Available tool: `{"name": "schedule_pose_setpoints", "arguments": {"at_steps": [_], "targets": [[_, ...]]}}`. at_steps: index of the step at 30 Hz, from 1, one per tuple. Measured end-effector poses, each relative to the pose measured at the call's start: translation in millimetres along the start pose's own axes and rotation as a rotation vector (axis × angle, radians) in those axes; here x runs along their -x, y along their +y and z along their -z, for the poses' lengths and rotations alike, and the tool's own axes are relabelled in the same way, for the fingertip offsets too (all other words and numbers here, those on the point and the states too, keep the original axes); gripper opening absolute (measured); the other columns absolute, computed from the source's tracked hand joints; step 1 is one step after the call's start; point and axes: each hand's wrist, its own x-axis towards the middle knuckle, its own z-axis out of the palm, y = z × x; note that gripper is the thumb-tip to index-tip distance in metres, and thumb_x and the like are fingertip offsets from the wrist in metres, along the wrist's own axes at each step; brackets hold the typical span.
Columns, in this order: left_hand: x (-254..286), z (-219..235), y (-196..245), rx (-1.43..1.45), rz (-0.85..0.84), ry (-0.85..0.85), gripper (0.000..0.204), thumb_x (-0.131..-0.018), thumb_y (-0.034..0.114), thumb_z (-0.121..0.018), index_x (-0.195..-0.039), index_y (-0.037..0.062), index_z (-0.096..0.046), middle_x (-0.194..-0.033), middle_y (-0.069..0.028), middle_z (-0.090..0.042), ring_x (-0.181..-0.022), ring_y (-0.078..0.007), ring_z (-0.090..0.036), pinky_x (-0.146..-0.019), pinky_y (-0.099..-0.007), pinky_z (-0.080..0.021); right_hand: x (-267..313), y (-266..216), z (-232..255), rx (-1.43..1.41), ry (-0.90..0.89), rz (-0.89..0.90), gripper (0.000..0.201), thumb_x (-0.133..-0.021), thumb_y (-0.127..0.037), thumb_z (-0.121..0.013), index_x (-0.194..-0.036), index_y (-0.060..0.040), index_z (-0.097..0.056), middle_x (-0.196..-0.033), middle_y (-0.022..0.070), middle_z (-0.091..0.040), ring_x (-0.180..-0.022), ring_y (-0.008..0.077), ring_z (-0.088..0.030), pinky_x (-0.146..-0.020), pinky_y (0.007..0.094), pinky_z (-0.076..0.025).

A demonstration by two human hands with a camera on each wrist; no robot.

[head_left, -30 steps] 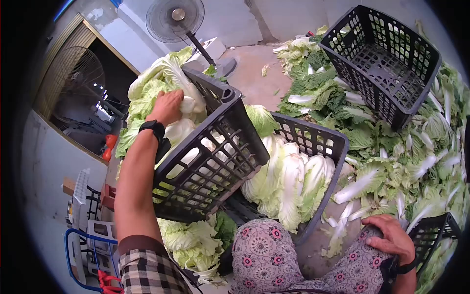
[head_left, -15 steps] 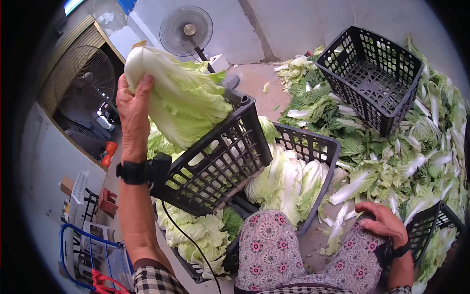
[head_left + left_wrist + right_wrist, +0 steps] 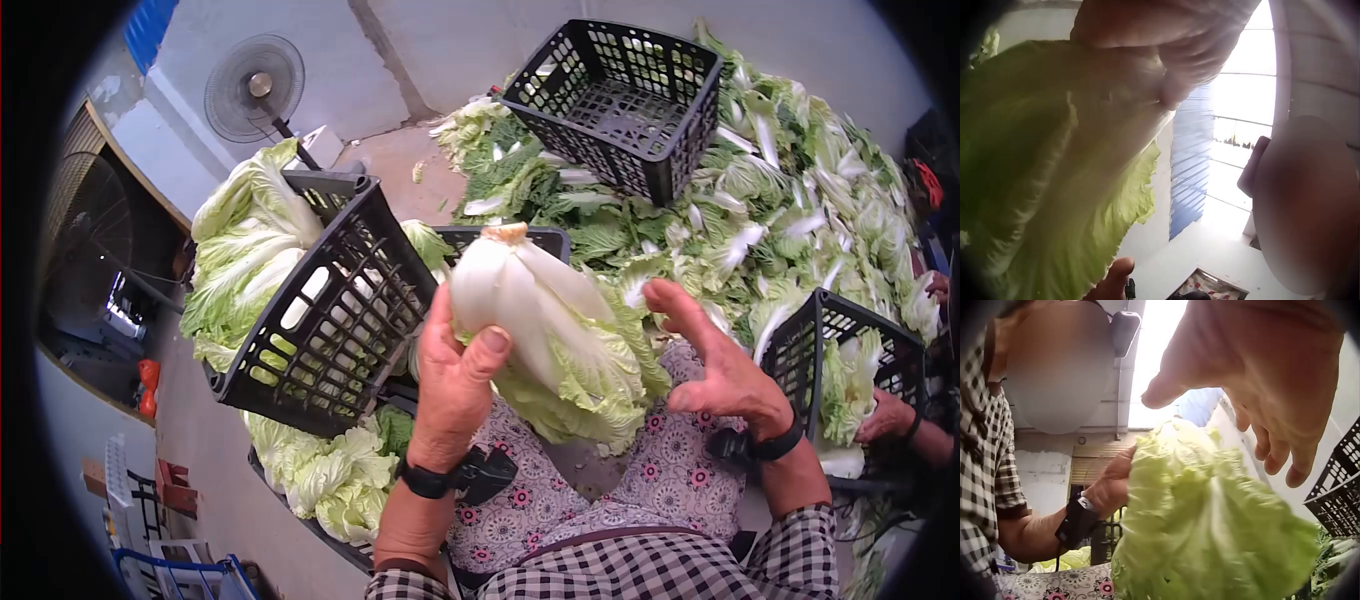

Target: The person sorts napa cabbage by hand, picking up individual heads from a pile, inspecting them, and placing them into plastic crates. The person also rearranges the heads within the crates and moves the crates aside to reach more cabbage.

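Note:
A napa cabbage (image 3: 545, 320) is held over the person's lap, its cut stem end up and its leafy end pointing down to the right. My left hand (image 3: 455, 370) grips it near the white base, thumb across the front. Beside the leafy side, my right hand (image 3: 725, 360) is raised with fingers spread and holds nothing. In the right wrist view the cabbage (image 3: 1210, 512) hangs below that right hand (image 3: 1254, 381), a gap between them. The left wrist view shows the left hand (image 3: 1166, 31) against the leaves (image 3: 1054, 175).
A tilted black crate (image 3: 330, 310) of cabbages stands at left, above more cabbages (image 3: 330, 470). An upright black crate (image 3: 620, 100) sits on the pile of loose leaves (image 3: 740, 230). At right, another person's hand (image 3: 888, 415) is at a smaller crate (image 3: 820, 310). A fan (image 3: 258, 85) stands behind.
My left hand has lifted the cabbage out of the tilted crate and brought it right, over the lap. The right hand has risen from the knee toward it. The head view has turned right.

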Motion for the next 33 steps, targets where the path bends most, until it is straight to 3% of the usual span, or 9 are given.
{"name": "schedule_pose_setpoints", "arguments": {"at_steps": [1,2,8,11,16,18,23,26,33], "targets": [[6,-11,-10,0.063,0.039,-0.016,0.071,-0.079,0.040,-0.074,-0.130,0.0013,-0.041,-0.115,-0.0060,-0.057,-0.103,-0.0130,-0.055,-0.091,-0.0275,-0.043,-2,-9,-9,0.012,-0.040,0.004,0.121,-0.059,-0.064,-0.074,-0.145,0.0016,-0.019,-0.144,0.0238,-0.031,-0.136,0.0328,-0.030,-0.113,0.0414,-0.021],[12,-22,-18,0.100,0.072,-0.031,0.075,-0.079,0.041,-0.074,-0.132,0.0013,-0.039,-0.117,-0.0069,-0.056,-0.106,-0.0143,-0.054,-0.093,-0.0287,-0.042,-5,-9,-22,0.042,-0.055,0.134,0.110,-0.065,-0.051,-0.078,-0.143,0.0008,-0.022,-0.137,0.0223,-0.042,-0.128,0.0323,-0.042,-0.108,0.0403,-0.032],[26,-28,-40,0.024,0.021,-0.089,0.098,-0.074,0.048,-0.076,-0.141,0.0000,-0.023,-0.128,-0.0133,-0.048,-0.119,-0.0247,-0.047,-0.104,-0.0379,-0.034,-8,4,-50,-0.108,0.101,-0.025,0.081,-0.073,-0.023,-0.076,-0.138,-0.0011,-0.032,-0.112,0.0126,-0.062,-0.098,0.0210,-0.062,-0.086,0.0331,-0.050],[39,-10,-52,0.025,0.285,-0.317,0.099,-0.074,0.050,-0.075,-0.140,-0.0011,-0.024,-0.132,-0.0154,-0.046,-0.122,-0.0239,-0.045,-0.105,-0.0368,-0.033,-6,-7,-48,-0.464,0.193,-0.081,0.079,-0.073,-0.023,-0.075,-0.137,-0.0006,-0.033,-0.116,0.0132,-0.060,-0.102,0.0192,-0.060,-0.088,0.0318,-0.049],[59,-10,-75,-0.315,0.257,-0.337,0.054,-0.086,0.026,-0.067,-0.128,0.0004,-0.045,-0.110,-0.0090,-0.062,-0.096,-0.0171,-0.058,-0.083,-0.0303,-0.047,-2,4,-76,-0.324,0.221,0.133,0.058,-0.078,-0.011,-0.070,-0.129,-0.0002,-0.045,-0.114,0.0086,-0.060,-0.101,0.0151,-0.057,-0.092,0.0311,-0.045],[61,-1,-75,-0.305,0.287,-0.327,0.054,-0.086,0.025,-0.066,-0.129,0.0005,-0.045,-0.111,-0.0091,-0.061,-0.097,-0.0167,-0.058,-0.083,-0.0308,-0.048,0,12,-84,-0.387,0.294,0.173,0.054,-0.078,-0.010,-0.070,-0.127,-0.0002,-0.047,-0.113,0.0079,-0.061,-0.101,0.0143,-0.057,-0.092,0.0307,-0.045],[63,-9,-80,-0.068,0.230,-0.234,0.065,-0.083,0.031,-0.070,-0.132,-0.0012,-0.041,-0.119,-0.0103,-0.057,-0.107,-0.0186,-0.055,-0.093,-0.0307,-0.043,9,7,-49,-0.412,0.342,0.022,0.045,-0.077,-0.009,-0.069,-0.119,-0.0002,-0.054,-0.109,0.0058,-0.063,-0.099,0.0125,-0.058,-0.089,0.0288,-0.046],[59,1,-77,-0.109,0.314,-0.310,0.060,-0.084,0.029,-0.068,-0.129,-0.0024,-0.043,-0.114,-0.0114,-0.059,-0.103,-0.0189,-0.056,-0.093,-0.0303,-0.043,23,6,-20,-0.325,0.433,-0.024,0.042,-0.077,-0.009,-0.068,-0.117,-0.0002,-0.056,-0.107,0.0065,-0.064,-0.096,0.0140,-0.060,-0.088,0.0293,-0.048],[61,4,-76,-0.217,0.416,-0.457,0.044,-0.086,0.017,-0.063,-0.124,-0.0014,-0.050,-0.110,-0.0105,-0.059,-0.100,-0.0159,-0.057,-0.090,-0.0292,-0.045,84,25,71,-0.453,0.908,-0.065,0.036,-0.082,-0.012,-0.067,-0.114,0.0002,-0.057,-0.103,0.0078,-0.065,-0.091,0.0163,-0.063,-0.084,0.0304,-0.051]]}}
